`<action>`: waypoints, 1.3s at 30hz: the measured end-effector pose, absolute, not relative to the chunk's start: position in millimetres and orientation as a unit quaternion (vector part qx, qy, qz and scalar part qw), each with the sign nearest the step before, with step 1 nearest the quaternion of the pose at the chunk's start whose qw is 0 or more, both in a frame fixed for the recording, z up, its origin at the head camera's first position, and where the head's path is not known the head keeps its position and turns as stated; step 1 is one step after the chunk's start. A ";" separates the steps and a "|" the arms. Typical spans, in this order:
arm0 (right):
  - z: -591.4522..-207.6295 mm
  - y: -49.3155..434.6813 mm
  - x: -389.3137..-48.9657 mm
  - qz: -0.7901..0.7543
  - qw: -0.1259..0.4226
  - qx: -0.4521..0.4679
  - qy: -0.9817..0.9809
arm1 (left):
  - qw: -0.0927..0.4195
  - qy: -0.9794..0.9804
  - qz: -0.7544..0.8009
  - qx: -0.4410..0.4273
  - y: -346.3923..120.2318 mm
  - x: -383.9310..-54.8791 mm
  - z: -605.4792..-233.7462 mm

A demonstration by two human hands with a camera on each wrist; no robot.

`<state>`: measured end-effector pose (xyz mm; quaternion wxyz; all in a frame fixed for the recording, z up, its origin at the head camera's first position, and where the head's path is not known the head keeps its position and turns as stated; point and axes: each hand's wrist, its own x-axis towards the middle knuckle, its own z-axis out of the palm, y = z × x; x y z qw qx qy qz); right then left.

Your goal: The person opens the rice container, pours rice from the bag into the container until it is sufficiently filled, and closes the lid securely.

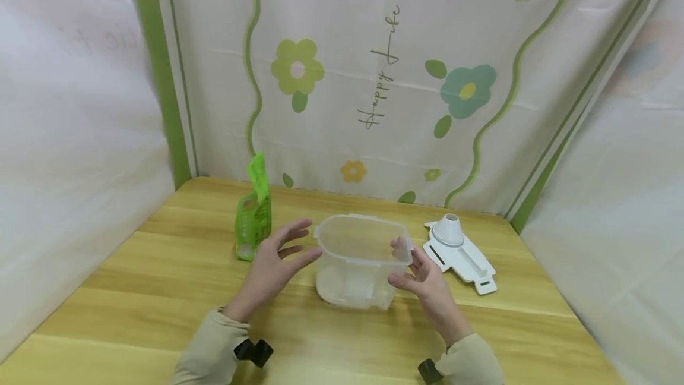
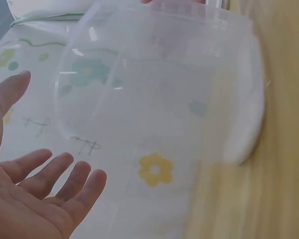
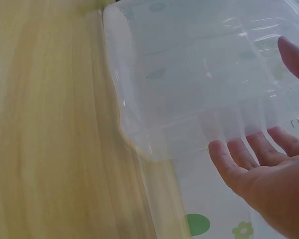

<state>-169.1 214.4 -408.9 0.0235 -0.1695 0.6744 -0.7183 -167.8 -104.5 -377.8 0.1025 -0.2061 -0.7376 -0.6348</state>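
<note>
A clear plastic container [image 1: 355, 281] with a rounded left end stands upright on the table, its top uncovered. A white layer [image 2: 246, 102] lies along its bottom. Just left of the container, my left hand [image 1: 278, 272] is held with fingers spread and thumb apart; the left wrist view shows a gap between it and the wall. At the opposite end is my right hand [image 1: 422, 281], its fingertips [image 3: 217, 147] right at the container's far wall. The right thumb [image 3: 294, 59] stands off on the near side.
A green plastic bag [image 1: 253, 218] with a twisted top stands at the back left. On the right lies a white plastic lid [image 1: 465, 254] with a cone-shaped spout. Flower-printed curtains [image 1: 342, 88] enclose the wooden table [image 1: 133, 290] at the back and both sides.
</note>
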 end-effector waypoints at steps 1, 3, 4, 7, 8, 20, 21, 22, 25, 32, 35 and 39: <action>-409.8 214.3 -168.8 -0.719 0.023 -0.170 0.673 | 0.104 -0.737 -0.632 -0.216 -108.6 -166.9 -374.6; -411.1 214.4 -168.5 -0.719 0.020 -0.171 0.673 | 0.107 -0.739 -0.622 -0.234 -117.6 -164.9 -366.1; -411.6 214.6 -168.5 -0.719 0.018 -0.172 0.673 | 0.114 -0.740 -0.616 -0.244 -122.6 -164.3 -362.1; -412.6 215.1 -169.3 -0.717 0.014 -0.175 0.674 | 0.143 -0.747 -0.594 -0.265 -137.1 -163.1 -350.3; -412.7 215.3 -169.5 -0.716 0.014 -0.176 0.675 | 0.153 -0.747 -0.588 -0.270 -141.5 -163.2 -346.8; -413.2 214.8 -168.7 -0.708 0.023 -0.172 0.684 | 0.477 -0.727 -0.421 -0.258 -188.8 -185.0 -328.4; -412.8 214.4 -168.6 -0.709 0.022 -0.172 0.683 | 0.470 -0.734 -0.421 -0.249 -193.7 -187.4 -326.4; -412.7 214.2 -168.6 -0.710 0.020 -0.172 0.683 | 0.453 -0.744 -0.429 -0.239 -198.6 -189.4 -324.5; -412.6 214.3 -168.6 -0.711 0.016 -0.167 0.683 | 0.359 -0.782 -0.466 -0.205 -213.5 -194.9 -320.8; -413.2 214.5 -168.8 -0.718 0.020 -0.166 0.675 | 0.104 -0.871 -0.451 -0.166 -246.5 -216.0 -332.8; -413.1 214.0 -168.9 -0.720 0.018 -0.167 0.673 | 0.024 -0.895 -0.407 -0.184 -254.0 -226.2 -344.8; -414.0 213.9 -168.6 -0.717 0.016 -0.167 0.676 | -0.029 -0.896 -0.395 -0.203 -256.7 -237.5 -359.6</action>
